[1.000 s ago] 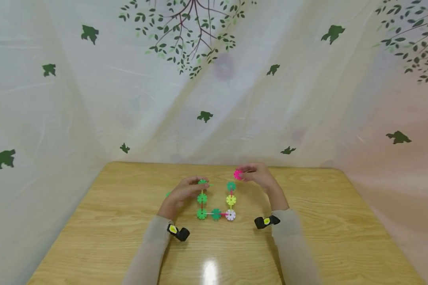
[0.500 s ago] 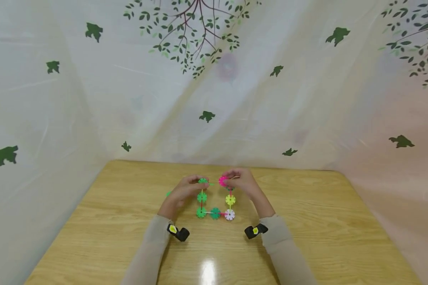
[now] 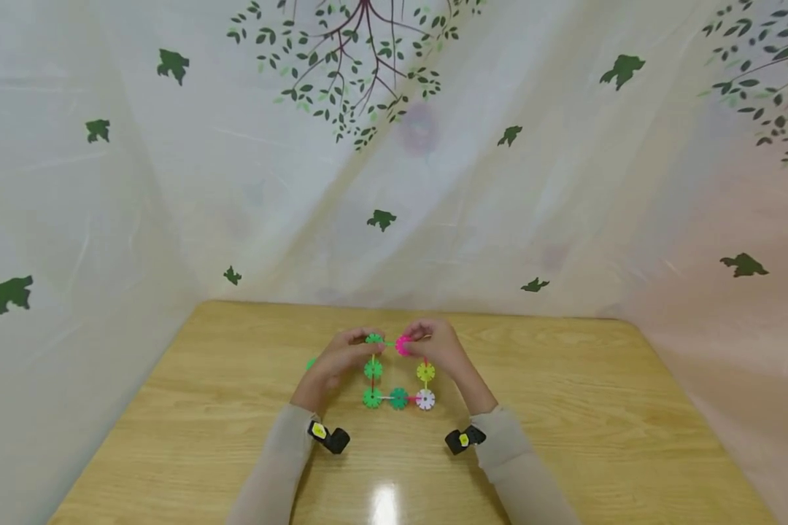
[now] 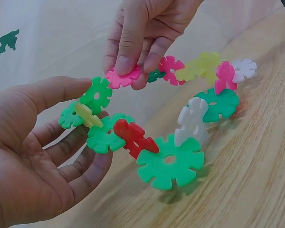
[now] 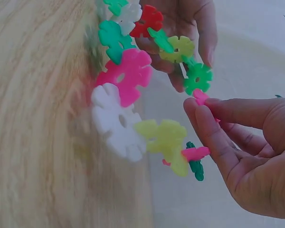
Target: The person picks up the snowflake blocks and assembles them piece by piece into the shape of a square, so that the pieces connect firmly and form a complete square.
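Observation:
A ring of slotted plastic snowflake discs, joined edge to edge, lies between the hands in the head view. My left hand (image 3: 338, 361) pinches the ring's far left corner, a green disc (image 4: 96, 94), between thumb and fingers. Thumb and fingers of my right hand (image 3: 438, 346) pinch a pink disc (image 4: 123, 78), whose edge is right at a green disc there. Along the near side sit a bright green disc (image 3: 371, 398), a teal disc (image 3: 398, 397) and a white disc (image 3: 425, 399). A yellow disc (image 3: 425, 372) is on the right side; the right hand hides the far right corner.
A green disc (image 3: 311, 363) shows just left of the left hand on the wooden table (image 3: 236, 452). Behind the table hangs a pale curtain (image 3: 289, 219) with leaf and bird prints. Each wrist wears a small black camera (image 3: 329, 436).
My right hand has moved left and a little toward me with the pink disc, from beyond the far right corner to beside the left hand's green disc. The left hand has stayed in place.

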{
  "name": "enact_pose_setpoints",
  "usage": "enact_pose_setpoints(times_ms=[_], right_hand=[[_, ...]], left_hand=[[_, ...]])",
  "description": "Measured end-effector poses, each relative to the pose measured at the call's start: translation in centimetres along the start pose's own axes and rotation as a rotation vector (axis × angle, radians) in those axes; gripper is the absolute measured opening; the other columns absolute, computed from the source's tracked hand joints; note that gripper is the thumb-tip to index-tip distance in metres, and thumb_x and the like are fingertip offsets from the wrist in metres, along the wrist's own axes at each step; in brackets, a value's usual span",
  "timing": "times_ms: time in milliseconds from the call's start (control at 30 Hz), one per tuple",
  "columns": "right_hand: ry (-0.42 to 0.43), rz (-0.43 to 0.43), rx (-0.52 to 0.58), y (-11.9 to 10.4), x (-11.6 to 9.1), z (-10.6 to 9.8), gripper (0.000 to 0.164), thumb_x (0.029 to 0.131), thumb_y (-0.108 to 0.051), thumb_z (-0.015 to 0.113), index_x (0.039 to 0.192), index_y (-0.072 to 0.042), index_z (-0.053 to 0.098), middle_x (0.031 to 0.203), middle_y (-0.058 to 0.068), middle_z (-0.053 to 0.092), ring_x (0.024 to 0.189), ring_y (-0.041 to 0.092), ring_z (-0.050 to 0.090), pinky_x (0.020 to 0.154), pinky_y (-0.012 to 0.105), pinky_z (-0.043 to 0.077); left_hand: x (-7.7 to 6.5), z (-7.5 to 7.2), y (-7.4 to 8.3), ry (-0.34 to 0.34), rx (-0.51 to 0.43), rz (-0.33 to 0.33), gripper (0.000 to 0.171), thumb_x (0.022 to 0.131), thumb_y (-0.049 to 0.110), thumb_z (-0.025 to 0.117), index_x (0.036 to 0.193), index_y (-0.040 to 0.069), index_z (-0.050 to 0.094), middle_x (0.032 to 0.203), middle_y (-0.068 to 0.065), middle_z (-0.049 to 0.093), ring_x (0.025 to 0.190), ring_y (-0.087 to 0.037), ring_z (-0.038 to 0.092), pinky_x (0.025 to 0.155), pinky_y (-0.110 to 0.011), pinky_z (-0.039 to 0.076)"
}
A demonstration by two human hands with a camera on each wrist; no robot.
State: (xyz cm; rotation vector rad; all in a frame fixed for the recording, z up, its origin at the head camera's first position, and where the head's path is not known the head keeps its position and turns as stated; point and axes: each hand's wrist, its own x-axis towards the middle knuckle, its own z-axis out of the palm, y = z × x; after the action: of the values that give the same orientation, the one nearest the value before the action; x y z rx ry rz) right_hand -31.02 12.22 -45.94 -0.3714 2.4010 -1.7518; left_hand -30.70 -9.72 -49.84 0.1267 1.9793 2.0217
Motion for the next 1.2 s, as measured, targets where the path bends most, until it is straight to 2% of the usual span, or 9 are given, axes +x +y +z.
enact_pose_setpoints(times_ms=[167,367,500,700,800,900,1033,1200], right_hand=[[0.009,-0.010,-0.010,0.23,0.28,0.47,0.016,0.088,0.005,0.074,0.102,0.010,0.069,0.093,0.020,0.069,0.077,0.017,0.072,0.078,0.043,0.064],[0.029,-0.011,0.019,0.41,0.36,0.51,0.019,0.089,0.006,0.073,0.106,0.012,0.069,0.099,0.029,0.070,0.083,0.029,0.074,0.082,0.053,0.062],[0.046,-0.011,0.026,0.38,0.44,0.44,0.017,0.089,0.005,0.073,0.105,0.011,0.071,0.098,0.028,0.071,0.082,0.028,0.074,0.082,0.053,0.062],[0.075,-0.031,0.048,0.13,0.30,0.47,0.014,0.087,0.007,0.074,0.101,0.011,0.072,0.094,0.027,0.073,0.076,0.021,0.073,0.081,0.055,0.061],[0.084,-0.039,0.083,-0.08,0.35,0.63,0.013,0.086,0.009,0.074,0.098,0.012,0.073,0.091,0.027,0.073,0.074,0.023,0.074,0.080,0.057,0.060],[0.095,-0.043,0.096,-0.01,0.37,0.52,0.012,0.085,0.010,0.075,0.096,0.012,0.073,0.088,0.025,0.074,0.072,0.025,0.074,0.079,0.056,0.061],[0.087,-0.041,0.088,0.22,0.44,0.50,0.010,0.084,0.007,0.076,0.094,0.010,0.075,0.086,0.022,0.075,0.072,0.027,0.075,0.076,0.054,0.062],[0.054,-0.053,0.077,0.37,0.54,0.35,0.010,0.085,0.004,0.077,0.094,0.009,0.075,0.086,0.021,0.076,0.075,0.032,0.076,0.074,0.055,0.061]], left_hand=[[-0.10,-0.16,0.14,-0.005,0.005,0.001,0.046,0.095,0.017,0.072,0.133,-0.005,0.060,0.112,0.002,0.069,0.099,-0.015,0.065,0.082,-0.028,0.054],[-0.06,-0.18,0.28,-0.019,0.000,-0.001,0.045,0.096,0.016,0.070,0.133,-0.007,0.059,0.111,0.001,0.071,0.098,-0.016,0.067,0.080,-0.028,0.055],[-0.13,-0.24,0.50,-0.024,0.025,0.002,0.044,0.097,0.017,0.069,0.133,-0.006,0.060,0.119,-0.005,0.071,0.100,-0.015,0.068,0.083,-0.029,0.056],[-0.32,-0.40,0.48,-0.035,0.070,0.008,0.045,0.099,0.022,0.068,0.136,-0.002,0.060,0.124,-0.009,0.069,0.110,-0.021,0.066,0.093,-0.032,0.055],[-0.42,-0.63,0.55,-0.034,0.079,0.019,0.045,0.098,0.022,0.069,0.135,-0.002,0.060,0.127,-0.014,0.068,0.109,-0.019,0.066,0.096,-0.033,0.054],[-0.15,-0.57,0.57,-0.042,0.085,0.032,0.045,0.097,0.020,0.070,0.134,-0.003,0.060,0.139,-0.018,0.062,0.106,-0.015,0.067,0.097,-0.033,0.054],[-0.01,-0.68,0.50,-0.040,0.087,0.041,0.043,0.097,0.017,0.070,0.132,-0.006,0.061,0.149,-0.017,0.055,0.104,-0.012,0.067,0.097,-0.033,0.054],[0.07,-0.92,0.47,-0.051,0.097,0.043,0.041,0.096,0.017,0.071,0.130,-0.005,0.063,0.150,-0.018,0.054,0.102,-0.012,0.069,0.098,-0.034,0.054]])
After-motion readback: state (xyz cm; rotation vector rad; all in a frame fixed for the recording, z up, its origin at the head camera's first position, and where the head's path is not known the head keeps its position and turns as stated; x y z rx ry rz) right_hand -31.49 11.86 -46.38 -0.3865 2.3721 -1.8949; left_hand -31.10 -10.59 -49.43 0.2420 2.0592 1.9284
